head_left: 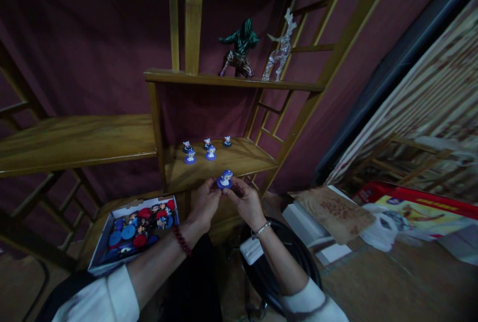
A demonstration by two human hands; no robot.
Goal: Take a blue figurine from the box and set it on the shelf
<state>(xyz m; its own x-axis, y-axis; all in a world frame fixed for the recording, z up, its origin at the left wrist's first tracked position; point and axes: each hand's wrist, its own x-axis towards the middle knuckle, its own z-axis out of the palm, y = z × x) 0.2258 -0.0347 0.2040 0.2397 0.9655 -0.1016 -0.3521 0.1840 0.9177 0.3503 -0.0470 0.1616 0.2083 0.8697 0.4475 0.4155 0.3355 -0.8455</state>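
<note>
Wooden shelving [74,140] of warm honey tone fills the frame against a dark maroon wall, its widest board running across the left and a smaller lower shelf [242,160] sitting at centre. To the right, a striped curtain [421,98] hangs beside a red-edged printed box [414,207] and a brown paper-wrapped parcel [332,210] lying on the floor. At lower left, an open cardboard box [102,245] holds a jumble of red and blue round-based toy figures.

On the top ledge at upper centre stand a green cloaked statue [239,48] and, just beside it, a clear glass deer [282,46]. Five small blue-based figurines [207,150] stand in a loose cluster on the lower shelf, well apart from its front edge.

Both forearms reach up from the bottom of the frame in white sleeves, converging at centre. The left hand [205,202], a red bead bracelet at its wrist, and the right hand [246,202], wearing a thin silver bangle, meet just below the front lip of the lower shelf. Fingers of both hands are pinched narrowly around one small figurine [225,179] with a blue round base, held upright between them at the shelf's edge, in front of the five already standing.
</note>
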